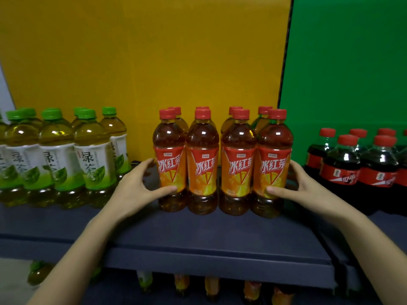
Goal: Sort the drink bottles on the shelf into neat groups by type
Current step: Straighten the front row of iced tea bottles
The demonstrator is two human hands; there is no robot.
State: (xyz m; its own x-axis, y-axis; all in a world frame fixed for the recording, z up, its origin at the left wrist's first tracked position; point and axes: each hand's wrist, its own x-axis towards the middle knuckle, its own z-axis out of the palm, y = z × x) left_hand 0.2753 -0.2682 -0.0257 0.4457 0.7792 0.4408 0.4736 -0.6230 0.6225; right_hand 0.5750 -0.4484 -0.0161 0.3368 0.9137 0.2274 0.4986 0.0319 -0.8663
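Two bare forearms come in from the bottom corners, converging on the middle of the dark shelf (pixel 198 238); L hand (pixel 141 186) and R hand (pixel 301 186) sit wide apart, bracketing the iced-tea bottles (pixel 202 168) from either end. Both hands spread, fingers fairly straight; each thumb lies on the front label of its end bottle, the other fingers reach along the outer side toward the back (actual contact back there can't be made out). Neither hand has lifted anything.

Iced-tea grp: red caps, orange labels, upright, approx. two rows deep, centre shelf in front of the yellow panel (pixel 154 51). Green-tea bottles (pixel 57 159) stand clustered to the left, well apart; cola bottles (pixel 343 164) to the right before the green panel (pixel 352 62).

Progress, as a judgement: nearly done; three types already separate, no strays visible among them. What's left looks like squaring up, e.g. a slight gap mid front row of the iced tea. More bottles (pixel 211 285) show on a lower level, too hidden to judge.
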